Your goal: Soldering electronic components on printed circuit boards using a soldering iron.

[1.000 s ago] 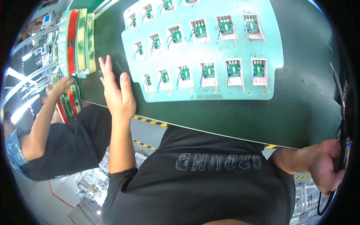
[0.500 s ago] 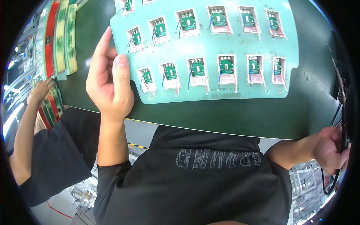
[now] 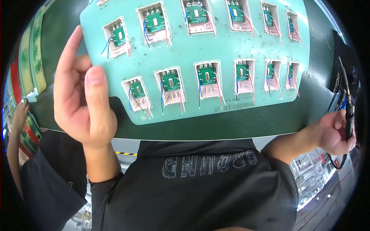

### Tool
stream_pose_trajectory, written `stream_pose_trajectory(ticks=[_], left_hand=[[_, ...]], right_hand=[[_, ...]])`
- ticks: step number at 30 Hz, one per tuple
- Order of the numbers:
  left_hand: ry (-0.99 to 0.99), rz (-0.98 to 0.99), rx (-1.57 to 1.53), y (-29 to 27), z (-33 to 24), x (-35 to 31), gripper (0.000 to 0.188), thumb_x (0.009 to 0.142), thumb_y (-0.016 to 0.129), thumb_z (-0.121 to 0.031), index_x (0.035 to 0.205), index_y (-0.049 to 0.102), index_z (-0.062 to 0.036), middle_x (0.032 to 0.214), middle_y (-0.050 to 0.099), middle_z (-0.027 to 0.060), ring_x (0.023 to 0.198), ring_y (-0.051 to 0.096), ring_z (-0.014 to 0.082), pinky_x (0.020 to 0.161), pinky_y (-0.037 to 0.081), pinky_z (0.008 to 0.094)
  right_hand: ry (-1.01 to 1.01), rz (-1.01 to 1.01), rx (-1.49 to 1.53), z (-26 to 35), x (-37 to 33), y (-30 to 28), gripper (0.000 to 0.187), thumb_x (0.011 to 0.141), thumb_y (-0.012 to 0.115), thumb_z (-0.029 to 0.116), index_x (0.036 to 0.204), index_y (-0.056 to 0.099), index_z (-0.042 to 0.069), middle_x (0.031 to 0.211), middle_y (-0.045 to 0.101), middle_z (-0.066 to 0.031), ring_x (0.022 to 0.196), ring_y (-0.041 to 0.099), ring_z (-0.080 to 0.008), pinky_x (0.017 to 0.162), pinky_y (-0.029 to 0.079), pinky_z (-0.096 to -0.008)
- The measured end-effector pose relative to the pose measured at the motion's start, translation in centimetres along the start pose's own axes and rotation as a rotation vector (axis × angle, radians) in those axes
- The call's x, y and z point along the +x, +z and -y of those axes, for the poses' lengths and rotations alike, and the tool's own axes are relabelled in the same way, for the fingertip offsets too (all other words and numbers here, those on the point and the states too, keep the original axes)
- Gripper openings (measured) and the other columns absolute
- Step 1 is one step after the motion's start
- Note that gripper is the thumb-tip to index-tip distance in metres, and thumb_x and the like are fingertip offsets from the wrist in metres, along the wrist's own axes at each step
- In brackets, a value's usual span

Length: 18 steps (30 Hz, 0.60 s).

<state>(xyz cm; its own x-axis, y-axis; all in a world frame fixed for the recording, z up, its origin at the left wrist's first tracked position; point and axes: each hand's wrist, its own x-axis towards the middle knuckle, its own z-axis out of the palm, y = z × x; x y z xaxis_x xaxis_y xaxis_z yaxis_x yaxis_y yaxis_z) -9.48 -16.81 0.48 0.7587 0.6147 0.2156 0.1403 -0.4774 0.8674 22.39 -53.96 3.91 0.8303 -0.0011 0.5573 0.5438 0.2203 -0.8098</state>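
Observation:
A light green tray (image 3: 177, 46) with rounded corners lies in front of me. Rows of white plastic housings sit in its cutouts, each with a small green circuit board (image 3: 208, 76) and thin blue, red, white and black wires hanging out. My left hand (image 3: 83, 92) grips the tray's left edge, thumb over the rim and the curled fingers partly hidden. Out at the far right, my right hand (image 3: 334, 133) is closed around the black handle of a soldering iron (image 3: 349, 111). Its metal tip points up and away, apart from the tray.
The dark green work surface (image 3: 185, 130) runs under the tray, its near edge by my body. At the left are long red, yellow and green strips (image 3: 31, 57), with a co-worker's hand (image 3: 20, 113) next to them. Dark equipment (image 3: 341, 54) stands at the right edge.
The view has shifted, so the tray and my left hand appear larger and further left. My left hand stays at the tray edge. The soldering iron remains in my right hand.

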Motion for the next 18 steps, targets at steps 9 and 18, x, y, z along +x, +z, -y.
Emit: stream_pose_trajectory(ticks=[9,18], left_hand=[[-0.049,0.032,-0.006,-0.5,0.1,-0.1,0.045,0.101,0.045,-0.007,0.141,0.040,0.0145,0.109,0.066,0.0150,0.096,0.062,0.0135,0.089,0.045,0.0235],[-0.036,0.042,0.032,-0.4,0.2,-0.4,0.046,0.102,0.043,-0.009,0.141,0.038,0.0153,0.114,0.065,0.0184,0.099,0.062,0.0160,0.090,0.045,0.0244]], right_hand=[[-0.010,0.071,-0.026,-0.1,-0.3,0.5,0.037,0.082,0.048,0.032,0.063,0.059,0.002,0.055,0.049,-0.0072,0.050,0.038,-0.0156,0.054,0.031,-0.0326],[-0.015,0.068,-0.060,-0.2,-0.5,1.2,0.032,0.079,0.049,0.031,0.062,0.058,0.004,0.052,0.046,-0.0048,0.048,0.036,-0.0152,0.052,0.030,-0.0318]])
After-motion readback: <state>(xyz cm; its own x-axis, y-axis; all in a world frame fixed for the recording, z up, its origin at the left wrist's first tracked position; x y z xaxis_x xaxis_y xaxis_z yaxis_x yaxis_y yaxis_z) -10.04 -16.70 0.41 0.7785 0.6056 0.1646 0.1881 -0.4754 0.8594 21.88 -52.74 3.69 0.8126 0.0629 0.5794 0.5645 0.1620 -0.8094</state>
